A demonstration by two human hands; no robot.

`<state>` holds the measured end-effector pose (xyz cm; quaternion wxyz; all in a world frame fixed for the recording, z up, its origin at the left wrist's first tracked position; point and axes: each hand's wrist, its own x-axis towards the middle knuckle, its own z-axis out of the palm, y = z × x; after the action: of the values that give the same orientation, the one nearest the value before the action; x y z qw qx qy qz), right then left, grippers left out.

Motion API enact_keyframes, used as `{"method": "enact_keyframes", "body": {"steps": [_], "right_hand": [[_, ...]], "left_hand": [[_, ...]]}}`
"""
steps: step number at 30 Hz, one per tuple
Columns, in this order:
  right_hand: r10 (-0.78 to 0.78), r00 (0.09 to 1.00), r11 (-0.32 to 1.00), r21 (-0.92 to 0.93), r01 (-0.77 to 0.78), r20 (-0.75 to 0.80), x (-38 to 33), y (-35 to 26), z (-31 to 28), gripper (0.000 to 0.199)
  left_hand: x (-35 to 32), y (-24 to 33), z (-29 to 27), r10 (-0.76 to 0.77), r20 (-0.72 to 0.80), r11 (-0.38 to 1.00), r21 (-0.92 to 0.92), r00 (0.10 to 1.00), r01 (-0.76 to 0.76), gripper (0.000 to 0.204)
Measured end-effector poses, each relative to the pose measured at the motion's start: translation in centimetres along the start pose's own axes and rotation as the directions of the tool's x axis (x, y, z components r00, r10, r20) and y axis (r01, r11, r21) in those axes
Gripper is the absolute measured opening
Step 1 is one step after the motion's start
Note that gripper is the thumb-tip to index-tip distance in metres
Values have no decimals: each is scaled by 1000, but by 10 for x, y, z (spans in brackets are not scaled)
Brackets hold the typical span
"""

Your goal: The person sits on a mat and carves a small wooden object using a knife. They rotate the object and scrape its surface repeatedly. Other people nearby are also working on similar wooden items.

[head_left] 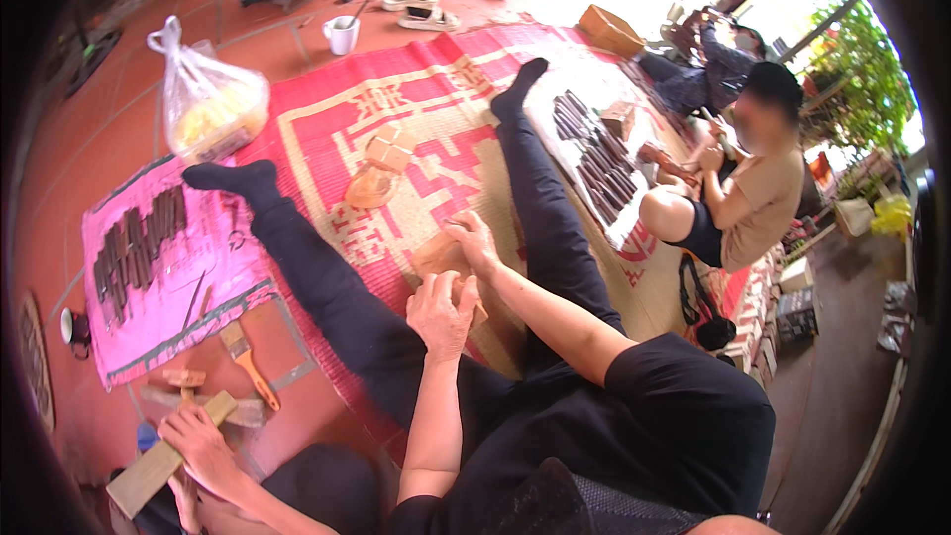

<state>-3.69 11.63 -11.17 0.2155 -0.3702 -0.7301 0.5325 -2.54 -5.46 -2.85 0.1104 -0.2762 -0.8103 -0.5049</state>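
Note:
Between my legs, above the red-and-straw mat (332, 134), is a light brown wooden block (434, 254). My right hand (474, 244) has its fingers curled over the block's far side. My left hand (441, 315) grips the near side, fingers bent and thumb along the wood. A corner of wood shows beside the left thumb; my hands hide much of the block. Farther up the mat lie two carved wooden pieces, a blocky one (390, 147) and a rounded one (370, 186).
A pink cloth (129, 337) at left bears several chisels (139, 248); a brush (248, 362) lies near it. At lower left a co-worker's hands hold a wooden bar (149, 476). Another person sits right, by a tool-covered white cloth (555, 154). A plastic bag (213, 104) and white mug (342, 36) stand beyond.

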Motion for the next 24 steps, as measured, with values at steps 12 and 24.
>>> {"method": "enact_keyframes", "body": {"steps": [12, 24], "right_hand": [[68, 961, 978, 172, -118, 269, 21, 3, -13, 14], [189, 930, 882, 361, -302, 316, 23, 17, -54, 14]], "left_hand": [[6, 15, 16, -40, -28, 996, 81, 999, 42, 20], [39, 35, 44, -71, 130, 983, 180, 989, 47, 35]]}}
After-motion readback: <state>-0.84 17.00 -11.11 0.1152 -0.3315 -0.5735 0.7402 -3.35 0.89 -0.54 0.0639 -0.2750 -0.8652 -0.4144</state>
